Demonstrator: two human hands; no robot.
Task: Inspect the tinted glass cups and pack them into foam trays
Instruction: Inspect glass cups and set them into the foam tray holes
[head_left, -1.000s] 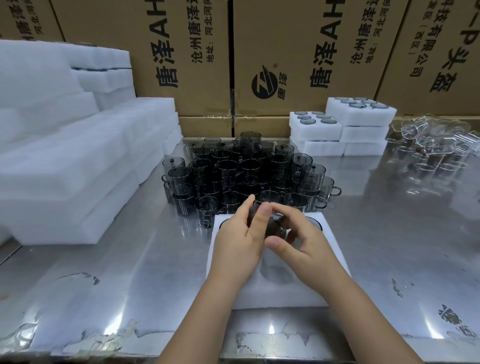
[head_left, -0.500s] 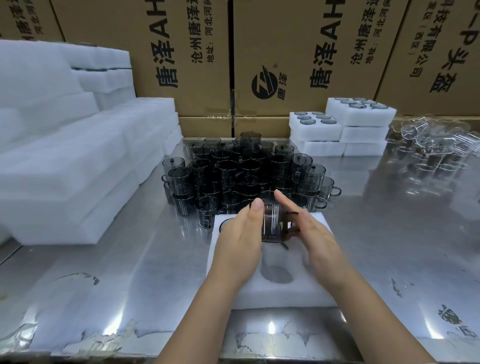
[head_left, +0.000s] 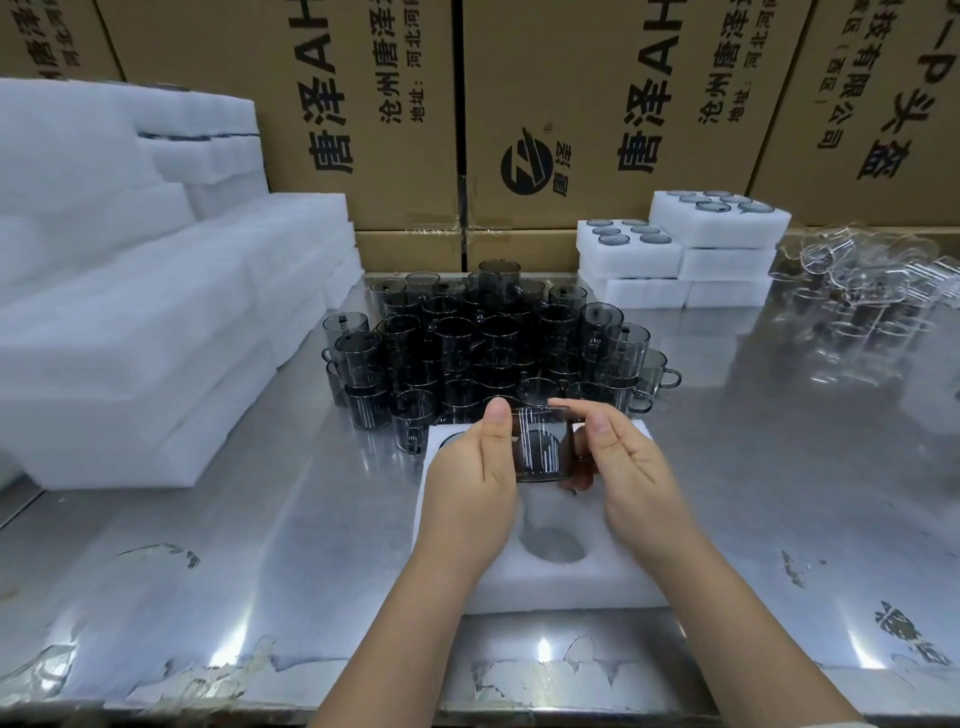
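Note:
Both my hands hold one tinted glass cup (head_left: 540, 444) upright in the air above the white foam tray (head_left: 561, 582). My left hand (head_left: 475, 478) grips its left side with the thumb up along the wall. My right hand (head_left: 623, 467) holds its right side, fingers round the handle side. Beneath the cup, an empty round hole in the tray shows. A dense cluster of tinted glass cups (head_left: 488, 348) stands stacked just behind the tray.
Tall stacks of white foam (head_left: 130, 322) fill the left side. Packed foam trays (head_left: 680, 249) are piled at the back right. Clear glass cups (head_left: 878, 306) lie at the far right. Cardboard boxes (head_left: 519, 104) wall off the back of the steel table (head_left: 260, 545).
The cup was tilted low over the tray a second ago; my hands have raised it and turned it upright. My right fingers have closed round its side.

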